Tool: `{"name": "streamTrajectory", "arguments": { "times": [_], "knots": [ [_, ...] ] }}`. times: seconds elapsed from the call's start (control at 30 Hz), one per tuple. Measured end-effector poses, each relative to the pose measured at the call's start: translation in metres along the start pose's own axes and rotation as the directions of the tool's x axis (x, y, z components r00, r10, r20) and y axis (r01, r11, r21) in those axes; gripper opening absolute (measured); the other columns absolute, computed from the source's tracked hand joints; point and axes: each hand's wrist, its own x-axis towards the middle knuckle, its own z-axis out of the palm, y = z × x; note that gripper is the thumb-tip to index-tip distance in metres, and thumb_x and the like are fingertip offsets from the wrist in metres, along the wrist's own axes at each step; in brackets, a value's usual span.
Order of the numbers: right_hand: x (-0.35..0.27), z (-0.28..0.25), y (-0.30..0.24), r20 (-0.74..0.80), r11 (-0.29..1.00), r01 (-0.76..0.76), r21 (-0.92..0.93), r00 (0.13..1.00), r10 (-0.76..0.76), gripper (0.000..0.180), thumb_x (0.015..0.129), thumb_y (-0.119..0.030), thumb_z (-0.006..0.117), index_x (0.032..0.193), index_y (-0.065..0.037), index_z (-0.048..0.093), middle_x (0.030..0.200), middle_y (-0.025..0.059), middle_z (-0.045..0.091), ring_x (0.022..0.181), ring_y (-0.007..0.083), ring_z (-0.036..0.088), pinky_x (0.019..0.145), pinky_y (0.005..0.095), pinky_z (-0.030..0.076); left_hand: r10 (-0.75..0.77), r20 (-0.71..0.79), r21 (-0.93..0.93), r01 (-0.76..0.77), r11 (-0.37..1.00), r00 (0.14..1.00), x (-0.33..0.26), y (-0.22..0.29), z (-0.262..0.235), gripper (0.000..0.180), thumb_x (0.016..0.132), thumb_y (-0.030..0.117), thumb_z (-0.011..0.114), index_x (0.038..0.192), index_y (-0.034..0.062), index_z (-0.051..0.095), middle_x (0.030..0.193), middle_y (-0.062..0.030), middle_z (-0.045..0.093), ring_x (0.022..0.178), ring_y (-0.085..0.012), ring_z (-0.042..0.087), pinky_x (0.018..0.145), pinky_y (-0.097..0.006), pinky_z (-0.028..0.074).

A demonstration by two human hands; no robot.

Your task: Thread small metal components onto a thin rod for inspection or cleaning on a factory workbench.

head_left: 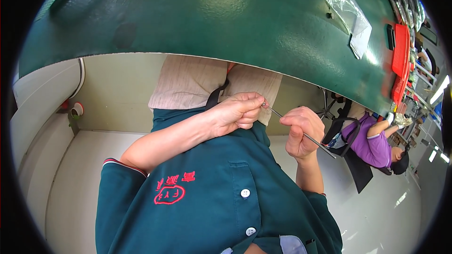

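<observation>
Thin metal rod runs slantwise below the near edge of the green tabletop, held over your lap between both hands. Your left hand has its grip pinched on the rod's upper tip, just under the tabletop's edge, and your right hand has its grip curled tight around the rod's middle. Far right along the tabletop lie a clear plastic bag and a red tray, with a seated person in purple below its end.

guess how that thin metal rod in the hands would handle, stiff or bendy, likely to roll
The thin metal rod runs straight between the left hand and right hand, so probably stiff. It looks slim, so likely light. It seems round and smooth, so may roll on the green table.
</observation>
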Motion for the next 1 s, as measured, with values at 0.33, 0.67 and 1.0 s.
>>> {"name": "streamTrajectory", "arguments": {
  "times": [0.33, 0.67, 1.0],
  "knots": [
    [-0.003, -0.001, 0.003, 0.009, 1.000, 0.021, -0.001, 1.000, -0.021, 0.023, 0.086, -0.019, 0.053, 0.069, -0.003, 0.055, 0.055, 0.0059, 0.051, 0.045, 0.0192, 0.048, 0.041, 0.0273, 0.035, 0.012, 0.022, -0.002, -0.012, 1.000, 1.000, -0.001, -0.002, 0.002, 0.019, 0.094, 0.022, 0.040, 0.091, 0.0066, 0.051, 0.054, 0.0065, 0.027, 0.044, -0.0041, 0.021, 0.040, -0.020, 0.019],
    [0.014, 0.005, -0.008, -0.186, 0.969, 0.005, 0.249, 0.982, 0.043, 0.035, 0.091, -0.027, 0.044, 0.071, 0.000, 0.055, 0.057, 0.0077, 0.056, 0.050, 0.0212, 0.056, 0.046, 0.0285, 0.043, 0.587, -0.033, 0.413, -0.523, 0.745, 0.809, -0.029, 0.000, 0.033, 0.014, 0.090, 0.020, 0.048, 0.088, 0.0063, 0.047, 0.061, 0.0070, 0.036, 0.050, -0.0011, 0.028, 0.044, -0.019, 0.022],
    [0.041, -0.021, -0.028, -0.522, 0.922, 0.293, 0.252, 0.844, -0.125, 0.042, 0.093, -0.038, 0.035, 0.077, -0.002, 0.050, 0.054, 0.0072, 0.053, 0.045, 0.0166, 0.052, 0.044, 0.0269, 0.042, 0.949, 0.126, 0.819, -0.570, 0.064, 0.288, -0.100, 0.057, 0.078, 0.007, 0.087, 0.009, 0.051, 0.087, 0.0022, 0.051, 0.066, 0.0021, 0.047, 0.055, -0.0033, 0.041, 0.050, -0.017, 0.034]
  ]
}}
